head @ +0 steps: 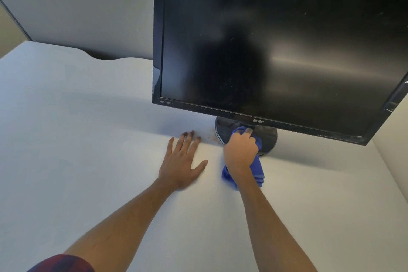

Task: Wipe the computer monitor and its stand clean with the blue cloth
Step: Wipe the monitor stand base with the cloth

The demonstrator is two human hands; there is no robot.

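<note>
Right now we have our right hand (241,150) curled round the bunched blue microfibre cloth (257,172), pressing its front fold onto the round, dark, glossy stand base (268,138) of the black flat-panel monitor (276,46), while the loose tail of the cloth trails back under our wrist onto the pale grey desk top (88,139). Our left hand (183,161) lies flat and spread on the desk just to the left of the working hand, fingers straight, holding nothing; the two hands are near each other but not touching. Between the left fingertips and the near edge of the base we can see a scatter of brownish crumbs or grit (209,136). That is our first worry: if the cloth sweeps outward it may drag this grit back over the glossy plastic and scratch it, or simply smear it about. The second is the screen itself, which hangs tilted directly above our right knuckles; we judge that a hard push against the base, with nothing bracing the panel, could rock or swivel the whole monitor. The screen also shows specks and streaks, so a cloth dirtied on the base may well mark it when we move up.
</note>
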